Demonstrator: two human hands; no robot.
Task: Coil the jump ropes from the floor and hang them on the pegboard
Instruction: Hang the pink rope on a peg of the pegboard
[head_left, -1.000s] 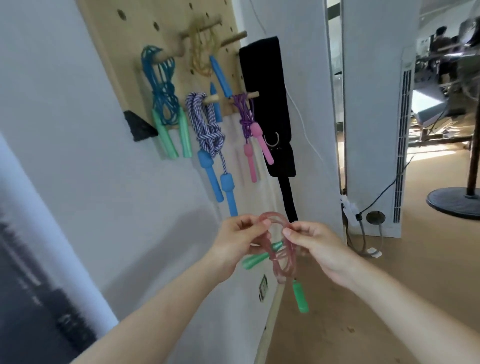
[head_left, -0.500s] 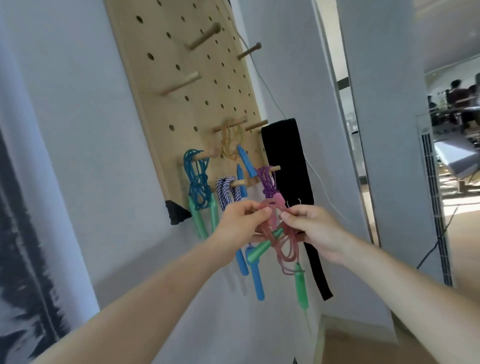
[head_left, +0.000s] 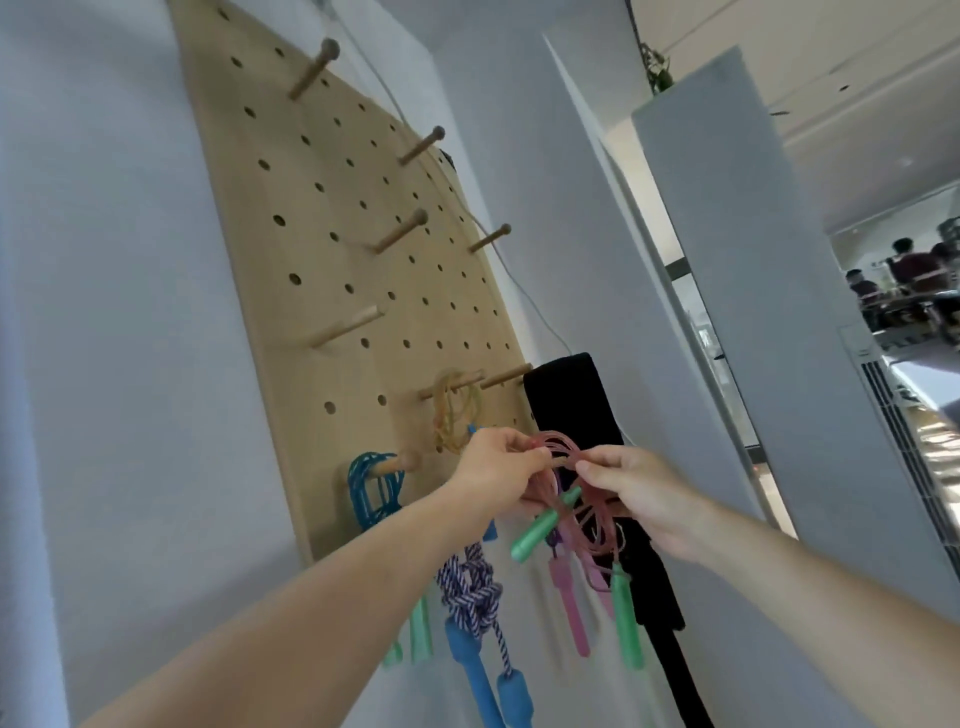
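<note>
Head view: your left hand (head_left: 496, 470) and right hand (head_left: 636, 491) both pinch the pink rope (head_left: 563, 457) coil before the pegboard (head_left: 332, 244).

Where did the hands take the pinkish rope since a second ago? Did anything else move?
The left hand and right hand lifted the coiled translucent red jump rope with green handles from below the hanging ropes up to the lower pegs of the wooden pegboard. Both still pinch it; nothing was let go. The blue rope, yellow rope and black strap stayed hanging.
</note>
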